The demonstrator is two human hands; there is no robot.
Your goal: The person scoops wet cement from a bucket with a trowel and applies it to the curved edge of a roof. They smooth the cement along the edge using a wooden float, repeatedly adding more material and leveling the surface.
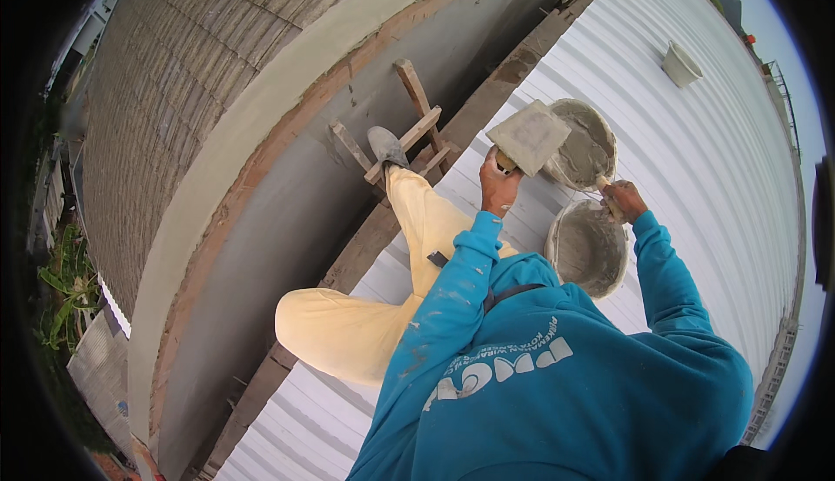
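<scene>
My left hand (499, 183) is closed round the handle of a plasterer's hawk (529, 136), a square board with grey smears on its face. The hawk is tilted at the edge of a bucket of wet mortar (584, 143). On the right, my right hand (624, 199) grips the light handle of a trowel (604, 183) at that bucket's near rim; its blade is hidden or buried in the mortar. Just below, a second bucket (591, 250) has grey residue on its inner walls.
White corrugated roofing (670, 124) lies under the buckets, with a small pale bucket (681, 64) farther off. A grey wall (287, 185) with a plastered top (304, 72) runs along the left, past a dark gap. My shoe (387, 145) rests on a wooden frame (416, 133) over the gap.
</scene>
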